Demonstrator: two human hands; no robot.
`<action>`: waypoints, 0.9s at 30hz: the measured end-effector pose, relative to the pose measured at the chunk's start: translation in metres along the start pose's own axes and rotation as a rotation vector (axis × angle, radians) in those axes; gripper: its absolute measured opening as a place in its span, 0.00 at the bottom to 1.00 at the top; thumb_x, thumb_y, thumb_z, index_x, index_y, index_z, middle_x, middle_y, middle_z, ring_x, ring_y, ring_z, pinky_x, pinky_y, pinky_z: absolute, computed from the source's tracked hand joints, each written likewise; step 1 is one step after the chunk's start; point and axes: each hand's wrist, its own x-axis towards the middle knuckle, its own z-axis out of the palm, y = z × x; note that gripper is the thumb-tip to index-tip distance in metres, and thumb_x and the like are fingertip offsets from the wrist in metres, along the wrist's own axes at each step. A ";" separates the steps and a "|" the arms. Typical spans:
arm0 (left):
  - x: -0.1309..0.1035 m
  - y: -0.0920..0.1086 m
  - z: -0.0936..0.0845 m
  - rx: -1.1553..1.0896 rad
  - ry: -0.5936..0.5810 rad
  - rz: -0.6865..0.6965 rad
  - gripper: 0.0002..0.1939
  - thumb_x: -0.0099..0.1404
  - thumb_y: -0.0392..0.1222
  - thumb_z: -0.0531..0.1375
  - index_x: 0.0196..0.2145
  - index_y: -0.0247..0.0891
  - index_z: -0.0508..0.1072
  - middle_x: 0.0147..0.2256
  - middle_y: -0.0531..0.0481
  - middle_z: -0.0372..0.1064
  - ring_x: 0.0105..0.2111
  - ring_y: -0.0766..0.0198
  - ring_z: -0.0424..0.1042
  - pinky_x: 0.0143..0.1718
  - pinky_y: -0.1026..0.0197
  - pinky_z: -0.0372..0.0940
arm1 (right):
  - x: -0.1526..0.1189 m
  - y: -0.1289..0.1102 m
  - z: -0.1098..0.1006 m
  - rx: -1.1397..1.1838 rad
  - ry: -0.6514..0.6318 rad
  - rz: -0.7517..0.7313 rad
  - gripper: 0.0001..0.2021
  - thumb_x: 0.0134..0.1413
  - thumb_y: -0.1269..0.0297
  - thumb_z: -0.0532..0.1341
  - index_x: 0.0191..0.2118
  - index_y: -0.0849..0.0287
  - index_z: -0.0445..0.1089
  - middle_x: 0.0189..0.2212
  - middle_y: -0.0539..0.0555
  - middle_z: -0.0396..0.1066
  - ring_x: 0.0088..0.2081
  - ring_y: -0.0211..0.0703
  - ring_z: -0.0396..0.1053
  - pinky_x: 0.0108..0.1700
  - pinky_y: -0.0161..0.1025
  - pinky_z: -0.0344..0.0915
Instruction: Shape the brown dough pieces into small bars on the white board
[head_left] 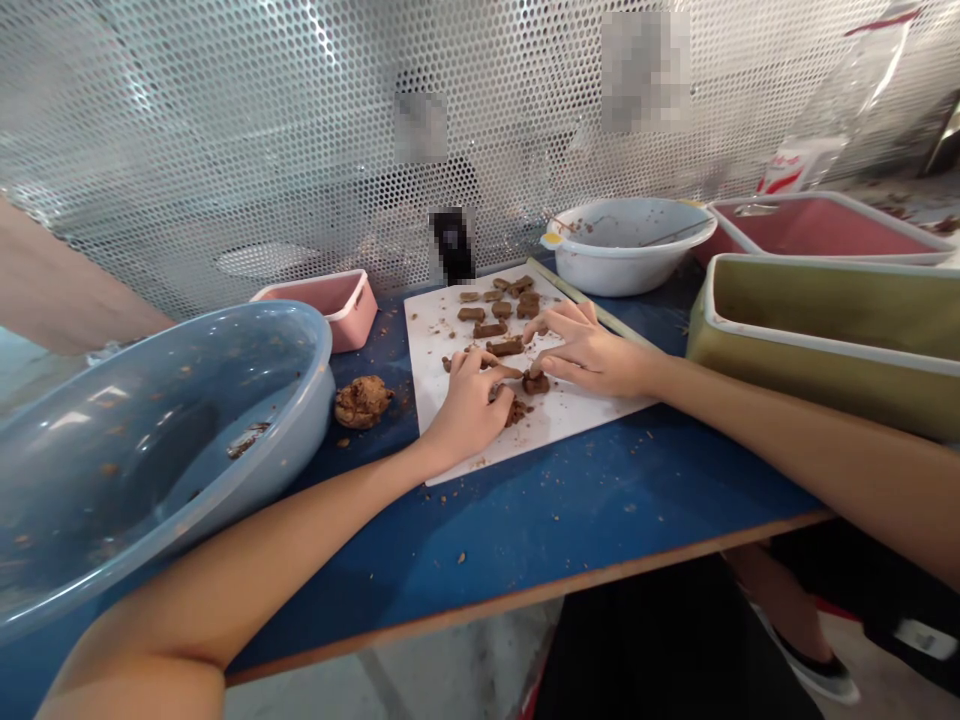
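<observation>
1. One clear plastic bottle (844,115), at the upper right behind the pink bin (847,228), is carrying a white label (816,165).
2. On this label, small red marks (785,160) are running in a line near the upper part; they are looking like writing, but are appearing too small and blurred for reading.
3. Below these marks, a slanting red shape (781,182) is showing (whether it is forming a letter or only a decoration, I am not managing to tell).
4. No word, number or brand is coming out readable.

Clear bottle (817,145) behind pink bin (840,225)
</observation>
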 end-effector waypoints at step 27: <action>0.000 0.001 0.000 -0.048 0.006 -0.005 0.17 0.76 0.32 0.57 0.51 0.41 0.85 0.52 0.43 0.71 0.59 0.47 0.65 0.70 0.38 0.62 | 0.001 -0.003 -0.002 0.042 0.017 0.013 0.26 0.82 0.49 0.51 0.40 0.52 0.83 0.62 0.58 0.72 0.61 0.61 0.63 0.68 0.65 0.55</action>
